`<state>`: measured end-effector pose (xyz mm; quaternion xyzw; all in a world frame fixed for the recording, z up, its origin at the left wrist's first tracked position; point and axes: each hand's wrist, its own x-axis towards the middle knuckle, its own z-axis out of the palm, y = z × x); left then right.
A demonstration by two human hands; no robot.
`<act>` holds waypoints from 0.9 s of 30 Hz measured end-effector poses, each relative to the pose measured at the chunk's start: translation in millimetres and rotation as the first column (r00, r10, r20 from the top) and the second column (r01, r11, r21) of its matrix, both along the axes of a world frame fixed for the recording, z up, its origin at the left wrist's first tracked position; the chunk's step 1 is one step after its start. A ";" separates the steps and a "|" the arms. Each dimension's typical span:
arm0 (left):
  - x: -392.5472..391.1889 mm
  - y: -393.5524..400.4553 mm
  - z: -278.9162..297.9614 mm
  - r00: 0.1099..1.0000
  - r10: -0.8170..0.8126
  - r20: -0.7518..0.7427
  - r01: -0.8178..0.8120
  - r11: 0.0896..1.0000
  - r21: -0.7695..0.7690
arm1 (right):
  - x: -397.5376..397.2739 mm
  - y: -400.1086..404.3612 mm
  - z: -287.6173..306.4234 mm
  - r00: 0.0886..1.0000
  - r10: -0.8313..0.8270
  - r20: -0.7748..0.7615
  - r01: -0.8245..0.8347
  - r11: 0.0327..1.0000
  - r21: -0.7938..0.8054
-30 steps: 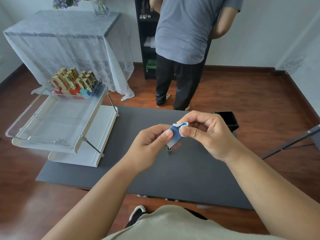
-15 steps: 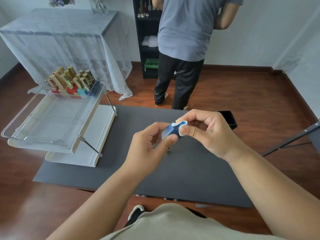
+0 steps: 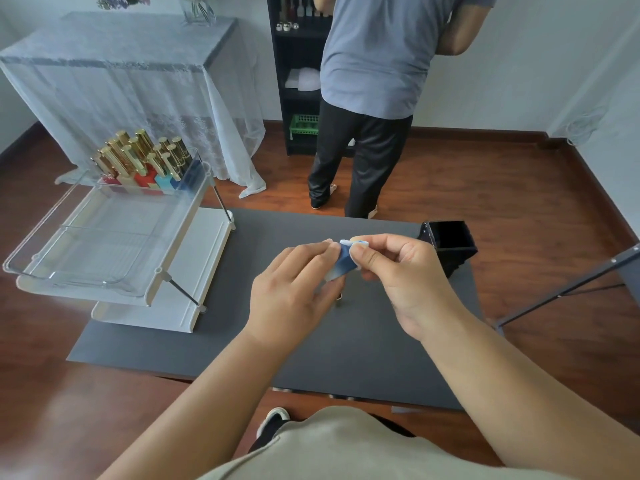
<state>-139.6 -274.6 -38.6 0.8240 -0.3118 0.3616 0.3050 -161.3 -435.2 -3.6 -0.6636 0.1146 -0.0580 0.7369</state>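
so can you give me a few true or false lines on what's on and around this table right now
1. Both the left hand and the right hand hold the small blue item above the table. True.
2. The gold-capped bottles stand on the lower white shelf. False: they stand at the far end of the clear tray on top.
3. The black box sits on the table beyond the right hand. True.
4. The standing person faces the camera. False: their back is turned, towards the black shelf unit.
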 end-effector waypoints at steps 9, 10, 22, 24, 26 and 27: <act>-7.9 -2.9 9.9 0.901 -0.175 -0.397 0.063 0.958 -0.280 | 0.5 -12.9 6.8 0.979 0.185 0.087 -0.176 0.979 -0.104; -8.5 -2.4 12.2 0.869 -0.197 -0.453 0.053 0.949 -0.311 | 1.0 -15.9 7.7 0.970 0.217 0.107 -0.204 0.971 -0.122; -6.1 3.4 28.0 0.328 -0.660 -0.676 0.057 0.728 -0.683 | 10.9 -36.3 10.4 0.877 0.439 0.198 -0.457 0.887 0.058; -6.5 2.0 27.0 0.290 -0.683 -0.670 0.032 0.707 -0.707 | 11.9 -35.3 8.0 0.882 0.426 0.203 -0.452 0.886 0.104; -7.0 0.5 25.8 0.277 -0.696 -0.663 0.011 0.692 -0.722 | 12.1 -33.6 6.5 0.887 0.412 0.207 -0.442 0.889 0.125; -7.2 -0.2 25.2 0.281 -0.697 -0.660 0.000 0.688 -0.726 | 12.0 -32.3 5.9 0.893 0.400 0.207 -0.429 0.894 0.125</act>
